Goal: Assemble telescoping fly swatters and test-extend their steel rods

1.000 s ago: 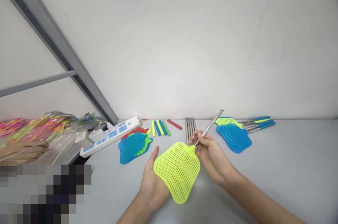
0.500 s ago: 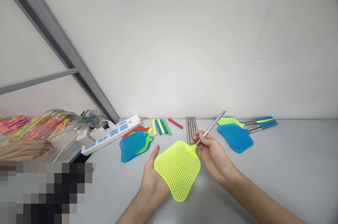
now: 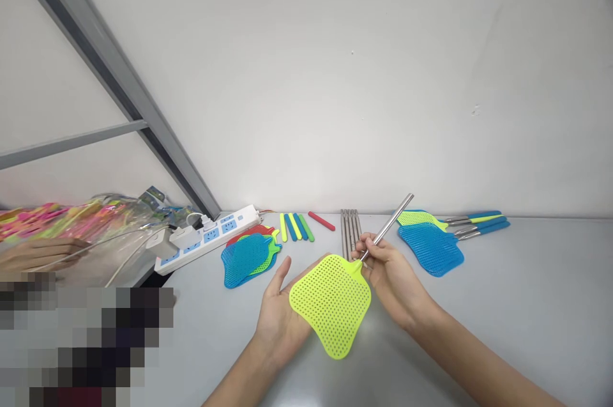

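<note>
My right hand pinches the metal rod of a yellow-green fly swatter just above its perforated head. The rod points up and to the right, with bare metal at its far end. My left hand lies open behind the swatter head, palm up and thumb spread; the head partly hides its fingers. Behind my right fingertips, several metal rods lie side by side. To their left are a red grip sleeve and several yellow, blue and green sleeves.
Loose swatter heads in blue, green and red lie at left beside a white power strip with plugs. Swatters with blue and yellow grips lie at right. Another person's hand is near bagged colourful items.
My left fingers have stretched out behind the swatter head, which sits slightly farther right in view. Another person's hand now shows at far left.
</note>
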